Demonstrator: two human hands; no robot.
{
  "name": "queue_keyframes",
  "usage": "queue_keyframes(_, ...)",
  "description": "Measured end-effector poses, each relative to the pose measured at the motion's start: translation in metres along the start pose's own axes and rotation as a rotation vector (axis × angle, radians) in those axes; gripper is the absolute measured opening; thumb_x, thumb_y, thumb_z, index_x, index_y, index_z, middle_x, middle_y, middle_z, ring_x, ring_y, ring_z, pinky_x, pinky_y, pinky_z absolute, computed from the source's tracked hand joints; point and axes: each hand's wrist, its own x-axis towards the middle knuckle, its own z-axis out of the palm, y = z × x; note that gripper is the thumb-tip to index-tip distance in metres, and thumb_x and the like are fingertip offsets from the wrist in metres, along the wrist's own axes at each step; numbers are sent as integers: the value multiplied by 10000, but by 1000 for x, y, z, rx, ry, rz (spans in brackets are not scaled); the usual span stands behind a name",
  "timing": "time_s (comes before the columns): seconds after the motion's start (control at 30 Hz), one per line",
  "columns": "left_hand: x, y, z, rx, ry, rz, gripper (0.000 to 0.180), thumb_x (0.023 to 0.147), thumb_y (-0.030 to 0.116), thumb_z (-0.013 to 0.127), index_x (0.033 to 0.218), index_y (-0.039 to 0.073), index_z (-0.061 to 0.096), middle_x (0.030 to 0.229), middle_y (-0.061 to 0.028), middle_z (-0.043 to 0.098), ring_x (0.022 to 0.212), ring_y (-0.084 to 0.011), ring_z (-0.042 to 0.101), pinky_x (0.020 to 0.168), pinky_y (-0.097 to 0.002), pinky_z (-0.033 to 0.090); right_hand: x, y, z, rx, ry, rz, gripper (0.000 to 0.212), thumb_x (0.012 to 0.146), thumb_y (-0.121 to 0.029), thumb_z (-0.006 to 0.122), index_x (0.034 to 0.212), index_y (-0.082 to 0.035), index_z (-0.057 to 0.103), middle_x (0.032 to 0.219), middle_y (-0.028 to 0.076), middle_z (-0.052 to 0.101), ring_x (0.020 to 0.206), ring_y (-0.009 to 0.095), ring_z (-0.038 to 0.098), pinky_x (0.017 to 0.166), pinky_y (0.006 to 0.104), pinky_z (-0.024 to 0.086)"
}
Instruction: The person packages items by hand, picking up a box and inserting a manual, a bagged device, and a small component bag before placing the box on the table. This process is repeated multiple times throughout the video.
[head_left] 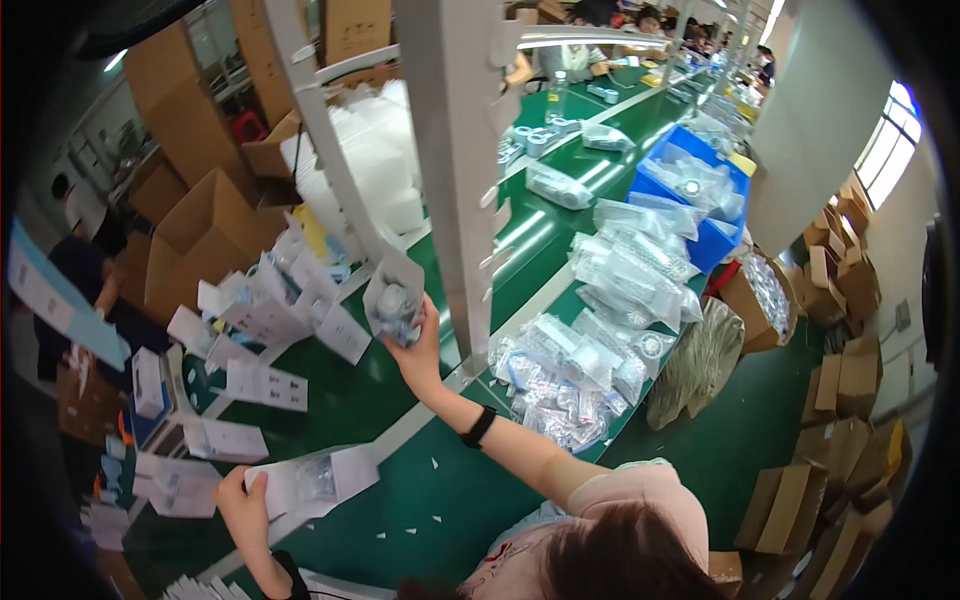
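My left hand (244, 508) is closed on the near end of an open white box (352, 472) lying over the pale strip of the green table. Inside that box shows something in clear wrapping. My right hand (417, 350), arm stretched forward, grips another open white box (402, 268) tilted up beside the metal post. A clear-wrapped, greyish rounded item (396, 308) shows in its opening, its exact kind unclear. Several open white boxes (268, 385) with raised flaps stand to the left of my hands.
A grey metal post (450, 180) rises close to my right hand. Clear bags of parts (630, 265) are heaped along the table's right side, by a blue bin (715, 248). Cardboard boxes (205, 240) stand at the left. Paper scraps (409, 532) dot the green tabletop (450, 500).
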Motion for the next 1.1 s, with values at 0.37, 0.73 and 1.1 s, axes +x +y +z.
queue_keyframes(0.37, 110, 53, 137, -80, 53, 86, 164, 716, 115, 595, 749, -42, 565, 669, -192, 570, 620, -341, 542, 588, -376, 414, 95, 42, 17, -269, 376, 192, 576, 714, -150, 572, 1199, 44, 329, 1196, 239, 390, 1118, 383, 377, 951, 405, 297)
queue_keyframes(0.73, 113, 37, 143, -79, 73, 63, 458, 725, 89, 601, 1148, 12, 444, 1062, -214, 533, 969, -377, 503, 823, -406, 386, 60, 72, 28, -520, 468, -36, 661, 653, -131, 641, 1204, 9, 304, 1214, 221, 342, 1129, 379, 341, 944, 423, 290)
queue_keyframes(1.1, -8, 8, 137, -189, 170, 235, 707, 671, 83, 655, 1261, -7, 275, 1263, -237, 297, 1176, -370, 305, 975, -390, 291, -151, -32, -94, -260, -939, -442, 475, 677, 16, 552, 1137, -49, 454, 1226, 160, 395, 1187, 365, 325, 958, 450, 310)
